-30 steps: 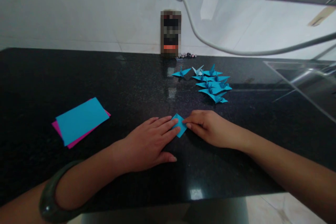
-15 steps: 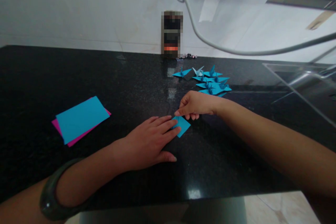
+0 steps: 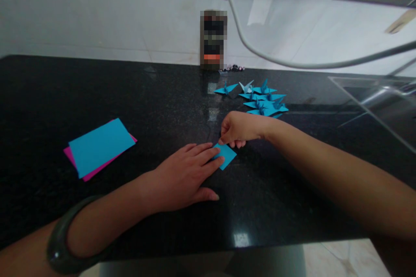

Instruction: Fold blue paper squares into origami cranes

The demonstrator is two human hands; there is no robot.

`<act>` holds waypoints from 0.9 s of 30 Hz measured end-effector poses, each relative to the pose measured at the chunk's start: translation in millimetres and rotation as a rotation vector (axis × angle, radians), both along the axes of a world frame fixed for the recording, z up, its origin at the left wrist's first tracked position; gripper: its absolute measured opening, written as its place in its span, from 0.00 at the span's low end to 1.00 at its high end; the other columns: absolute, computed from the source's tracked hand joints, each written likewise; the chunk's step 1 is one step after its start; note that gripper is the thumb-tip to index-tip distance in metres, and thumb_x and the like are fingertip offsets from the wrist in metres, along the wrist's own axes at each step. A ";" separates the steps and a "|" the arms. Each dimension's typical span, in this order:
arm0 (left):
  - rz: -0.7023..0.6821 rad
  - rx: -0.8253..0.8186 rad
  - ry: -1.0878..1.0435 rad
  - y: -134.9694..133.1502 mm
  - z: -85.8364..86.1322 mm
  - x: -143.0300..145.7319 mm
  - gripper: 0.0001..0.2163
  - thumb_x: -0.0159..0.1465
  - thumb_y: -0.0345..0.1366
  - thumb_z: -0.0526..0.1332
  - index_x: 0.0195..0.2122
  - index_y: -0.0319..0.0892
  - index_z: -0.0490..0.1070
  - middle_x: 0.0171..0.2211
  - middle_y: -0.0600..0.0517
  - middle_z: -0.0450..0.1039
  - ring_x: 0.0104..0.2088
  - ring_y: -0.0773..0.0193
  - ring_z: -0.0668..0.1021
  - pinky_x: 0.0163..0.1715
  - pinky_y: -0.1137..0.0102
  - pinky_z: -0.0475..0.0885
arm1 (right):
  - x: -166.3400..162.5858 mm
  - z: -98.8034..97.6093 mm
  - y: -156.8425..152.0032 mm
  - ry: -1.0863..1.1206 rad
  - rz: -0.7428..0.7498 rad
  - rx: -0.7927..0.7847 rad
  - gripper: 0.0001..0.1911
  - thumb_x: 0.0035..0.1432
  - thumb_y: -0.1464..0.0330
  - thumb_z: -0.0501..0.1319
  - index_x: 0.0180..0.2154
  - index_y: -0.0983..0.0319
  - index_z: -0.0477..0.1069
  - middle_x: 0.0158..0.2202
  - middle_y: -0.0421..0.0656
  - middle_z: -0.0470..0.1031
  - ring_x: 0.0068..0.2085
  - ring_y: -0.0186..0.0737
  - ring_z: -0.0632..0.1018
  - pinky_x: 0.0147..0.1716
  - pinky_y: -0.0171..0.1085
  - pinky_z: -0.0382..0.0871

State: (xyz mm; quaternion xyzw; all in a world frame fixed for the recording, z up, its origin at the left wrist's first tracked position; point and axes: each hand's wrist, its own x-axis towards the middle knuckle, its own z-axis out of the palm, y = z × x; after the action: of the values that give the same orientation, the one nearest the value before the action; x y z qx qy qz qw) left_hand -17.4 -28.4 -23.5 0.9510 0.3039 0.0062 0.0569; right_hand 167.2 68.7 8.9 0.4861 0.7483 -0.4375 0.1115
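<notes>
A small folded square of blue paper [image 3: 226, 156] lies on the dark countertop [image 3: 162, 112], one corner pointing toward me. My left hand [image 3: 186, 177] rests flat with its fingers spread, and the fingertips press on the paper's left part. At the paper's far corner, my right hand [image 3: 236, 130] is closed in a pinch, thumb and forefinger on the edge; the exact grip is partly hidden by the hand. Just beyond the right hand sit several blue folded paper cranes [image 3: 264, 106], one of them paler.
To the left lies a stack of blue sheets [image 3: 102, 147] over pink paper [image 3: 87, 177]. A pixelated upright object [image 3: 213, 39] leans against the wall beside a bead string [image 3: 234, 68]. A grey cable [image 3: 260, 54] hangs at the back, and a clear-edged panel [image 3: 367, 108] stands at right.
The right thumb and forefinger have shifted very slightly along the paper's far corner. The left hand stays in place on the paper, and the view has tilted a little.
</notes>
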 end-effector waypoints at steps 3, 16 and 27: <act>0.001 0.010 0.000 0.2 -1.7 -0.5 0.31 0.61 0.56 0.46 0.59 0.42 0.55 0.60 0.43 0.58 0.60 0.50 0.59 0.55 0.56 0.56 | 3.1 -3.9 3.9 0.025 -0.003 -0.036 0.09 0.52 0.70 0.58 0.21 0.65 0.66 0.18 0.38 0.71 0.18 0.28 0.71 0.19 0.29 0.67; -0.001 0.006 -0.011 -0.6 1.0 0.2 0.30 0.61 0.55 0.47 0.59 0.41 0.55 0.60 0.42 0.58 0.59 0.49 0.60 0.55 0.56 0.57 | 4.9 -9.0 -2.6 0.044 -0.069 0.112 0.08 0.54 0.67 0.60 0.27 0.64 0.65 0.16 0.37 0.71 0.16 0.29 0.71 0.14 0.27 0.64; 0.048 -0.012 -0.007 -4.3 4.0 -0.8 0.30 0.60 0.54 0.52 0.58 0.42 0.57 0.58 0.40 0.58 0.59 0.47 0.59 0.55 0.55 0.58 | 20.5 -2.9 -38.1 -0.110 -0.036 0.521 0.09 0.54 0.63 0.58 0.28 0.62 0.70 0.27 0.43 0.73 0.27 0.34 0.73 0.24 0.32 0.60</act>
State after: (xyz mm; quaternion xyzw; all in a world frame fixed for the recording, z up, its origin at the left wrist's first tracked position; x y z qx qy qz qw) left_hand -18.2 -32.8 -19.5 0.9430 0.3265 0.0091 0.0635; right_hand 187.7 30.6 6.0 0.5344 0.8198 -0.2051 0.0153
